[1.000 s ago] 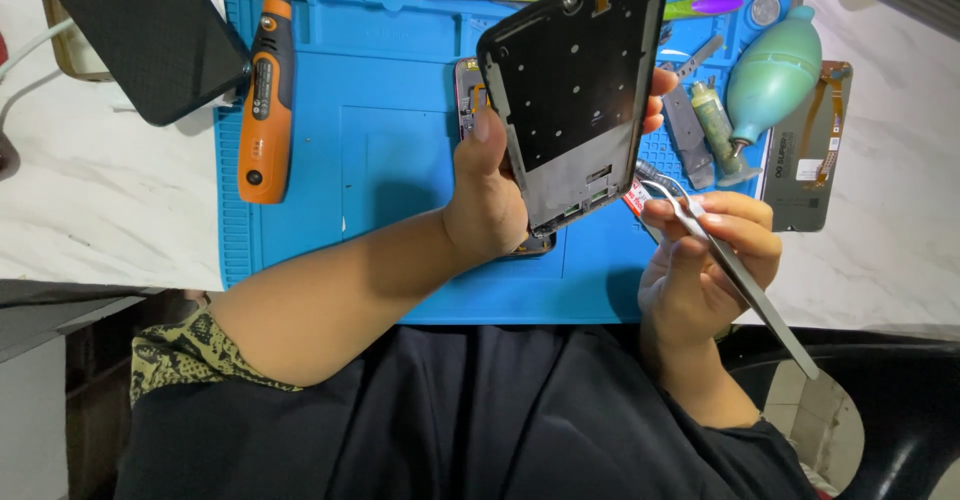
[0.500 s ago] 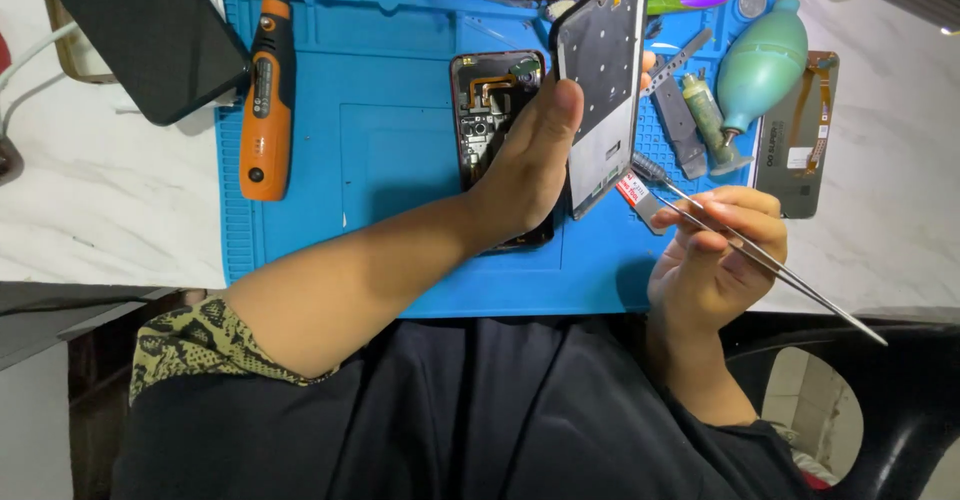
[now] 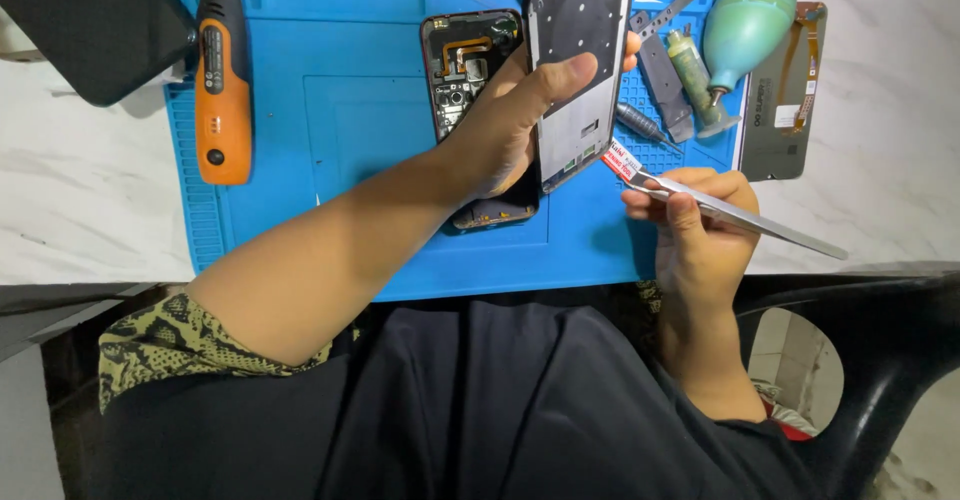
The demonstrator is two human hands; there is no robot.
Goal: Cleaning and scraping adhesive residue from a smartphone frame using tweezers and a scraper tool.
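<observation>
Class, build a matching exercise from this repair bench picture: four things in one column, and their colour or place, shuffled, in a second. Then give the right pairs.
Things:
1. electric screwdriver
2. air blower bulb
3. phone frame
4. tweezers

Descriptions:
A. held in the right hand
B. orange, lying at the mat's left side
C. held up in the left hand
D. green, at the mat's right edge

Pairs: 1-B, 2-D, 3-C, 4-A

Tweezers [image 3: 740, 218] are smooth brushed metal. The phone frame [image 3: 580, 60] looks matt dark plastic with a grey metal plate. The blue mat [image 3: 340, 110] is matt rubbery; the tabletop [image 3: 80, 200] is glossy white marble.
</observation>
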